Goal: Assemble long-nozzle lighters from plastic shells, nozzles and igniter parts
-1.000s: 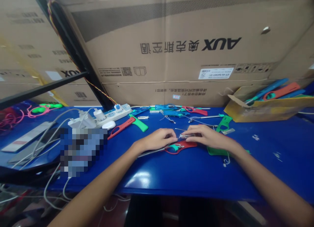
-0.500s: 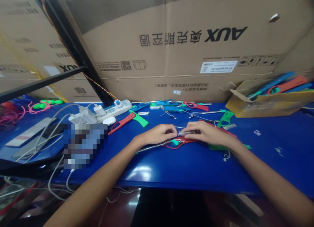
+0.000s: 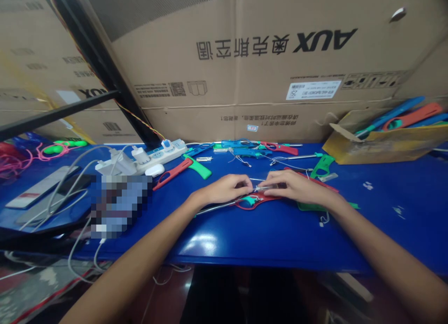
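My right hand (image 3: 299, 186) holds a small clear fuel tank (image 3: 271, 186) between thumb and fingers, its narrow end turned toward my left hand (image 3: 227, 188). Thumb and index finger of the left hand are pinched together right at that end; what lies in the pinch is too small to make out. Just beneath both hands is a red long-neck lighter (image 3: 263, 201), its insides showing, with a teal trigger (image 3: 249, 201) and a metal tube (image 3: 217, 207) pointing left. Partly covered by the right hand, a green lighter body (image 3: 311, 206) rests on the blue table.
Several lighter parts line the table's back, among them a red handle (image 3: 285, 149) and a green lighter (image 3: 322, 165). A cardboard box (image 3: 395, 149) of lighters stands at right. On the left are a power strip (image 3: 163, 156), chargers, cables and phones (image 3: 44, 186).
The view has shifted slightly. Both hands stay together over the red lighter, with the clear tank still in the right hand.
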### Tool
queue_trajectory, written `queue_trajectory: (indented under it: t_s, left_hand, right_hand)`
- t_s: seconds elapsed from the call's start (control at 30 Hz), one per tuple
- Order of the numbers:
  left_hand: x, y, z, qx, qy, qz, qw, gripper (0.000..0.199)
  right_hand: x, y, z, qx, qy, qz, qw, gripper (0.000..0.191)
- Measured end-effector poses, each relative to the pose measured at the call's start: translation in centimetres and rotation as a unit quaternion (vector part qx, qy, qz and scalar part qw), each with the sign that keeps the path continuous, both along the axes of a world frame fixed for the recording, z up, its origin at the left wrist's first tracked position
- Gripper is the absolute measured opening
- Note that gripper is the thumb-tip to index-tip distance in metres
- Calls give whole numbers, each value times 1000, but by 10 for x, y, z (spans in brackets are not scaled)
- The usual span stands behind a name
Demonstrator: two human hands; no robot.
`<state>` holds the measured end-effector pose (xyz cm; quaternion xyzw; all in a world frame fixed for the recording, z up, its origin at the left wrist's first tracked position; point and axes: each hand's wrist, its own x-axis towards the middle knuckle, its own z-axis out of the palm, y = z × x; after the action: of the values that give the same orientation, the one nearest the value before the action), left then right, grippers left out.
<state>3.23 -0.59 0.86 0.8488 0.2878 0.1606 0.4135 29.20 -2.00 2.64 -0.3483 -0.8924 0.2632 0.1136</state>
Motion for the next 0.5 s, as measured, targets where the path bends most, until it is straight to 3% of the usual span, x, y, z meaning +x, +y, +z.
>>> queue_trajectory:
  t_s: [0.5]
  left_hand:
    - [0, 0, -2, -2, -18, -18, 1000, 21]
  right_hand:
    - [-3, -2, -2, -7, 17, 4, 1000, 39]
